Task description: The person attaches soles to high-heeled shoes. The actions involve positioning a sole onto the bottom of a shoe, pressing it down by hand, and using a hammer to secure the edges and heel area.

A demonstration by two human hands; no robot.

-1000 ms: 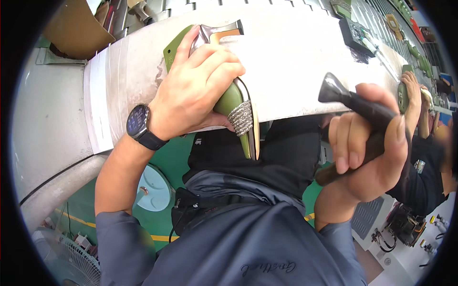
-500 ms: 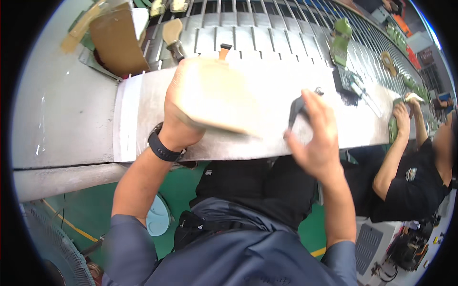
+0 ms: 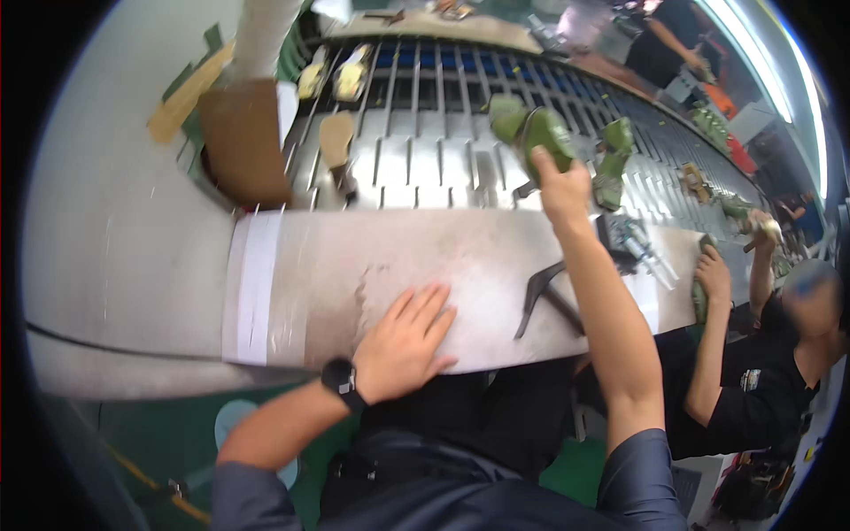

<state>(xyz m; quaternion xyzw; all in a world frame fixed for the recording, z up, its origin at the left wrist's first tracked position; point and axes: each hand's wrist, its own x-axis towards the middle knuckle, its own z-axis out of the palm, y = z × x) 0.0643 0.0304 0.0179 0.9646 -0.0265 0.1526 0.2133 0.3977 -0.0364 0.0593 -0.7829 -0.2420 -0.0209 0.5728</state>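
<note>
The right hand point(image 3: 562, 190) now reaches out over the slatted belt point(image 3: 416, 159), gripping a green shoe point(image 3: 540, 133). The pincers point(image 3: 544, 296) lie released on the table point(image 3: 443, 257); the left hand point(image 3: 403, 341) rests flat, empty.

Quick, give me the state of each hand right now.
Left hand: open, flat on the worktable.
Right hand: closed on a green shoe over the slatted conveyor.

Glossy green shoe point(image 3: 542, 134), seemingly leather; scuffed matt work board point(image 3: 460, 265); slatted metal conveyor point(image 3: 416, 159).
</note>
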